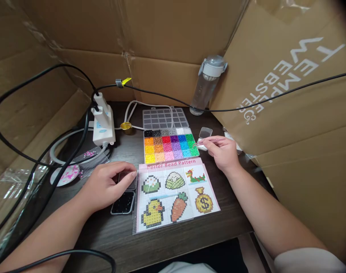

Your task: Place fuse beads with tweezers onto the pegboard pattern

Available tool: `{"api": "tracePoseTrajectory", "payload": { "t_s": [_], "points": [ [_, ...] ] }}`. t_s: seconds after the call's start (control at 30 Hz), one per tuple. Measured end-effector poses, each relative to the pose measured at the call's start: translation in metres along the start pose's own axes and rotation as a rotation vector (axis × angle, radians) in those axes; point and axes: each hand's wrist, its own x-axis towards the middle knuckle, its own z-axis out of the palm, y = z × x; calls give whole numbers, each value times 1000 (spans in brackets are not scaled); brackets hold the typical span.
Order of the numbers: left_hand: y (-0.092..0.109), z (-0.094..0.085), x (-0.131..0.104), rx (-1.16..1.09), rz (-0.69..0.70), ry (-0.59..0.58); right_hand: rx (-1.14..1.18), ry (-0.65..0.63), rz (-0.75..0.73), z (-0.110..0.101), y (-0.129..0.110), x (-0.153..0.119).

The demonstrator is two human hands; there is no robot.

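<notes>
Right hand (222,153): thumb and fingers pinched pink tweezers (201,143), tips over the green beads (194,151) at the near-right of the bead box (143,148). Bead between the tips: too small to tell. Left hand (110,184): lay loosely bent, palm down, thumb and index tips at the upper-left edge of the pattern sheet (191,197) and the clear pegboard (135,216) on it. Couldn't tell if it gripped that edge or only rested there.

Around the hands: the bead box sat open between and just ahead of both, lid (165,118) folded back on the far side. Sheet lay between the forearms. Small black-bead tray (121,213) was just on the near side of the left fingers; a white tray (202,148) sat right beside the right fingertips.

Risks, my read: a right-hand snag on the box rim could tip or jolt it and mix colours. A left-thumb nudge could slide the pegboard off its picture. A left wrist dropping back could upset the black-bead tray. Tweezers squeezed too hard could flick a bead away.

Further out: power strip (103,129) past the left hand; black cable (161,93) slung across beyond both, near the bottle (205,87). Catching the cable could drag things.
</notes>
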Motion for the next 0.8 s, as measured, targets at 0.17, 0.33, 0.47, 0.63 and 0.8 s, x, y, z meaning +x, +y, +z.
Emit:
{"api": "tracePoseTrajectory", "payload": {
  "t_s": [0.17, 0.33, 0.47, 0.63, 0.8],
  "points": [
    [1, -4, 0, 19, 12, -12, -77, 26, -33, 16, -3, -3],
    [1, -4, -1, 18, 9, -13, -151, -29, -79, 14, -8, -6],
    [0, -2, -1, 15, -8, -13, -197, -32, -113, 9, -10, -5],
    [1, -2, 0, 12, 4, -9, -191, -61, -64, 11, -9, -4],
    [3, -3, 1, 11, 4, -6, -177, -59, -48, 17, -9, -5]
  ]
}}
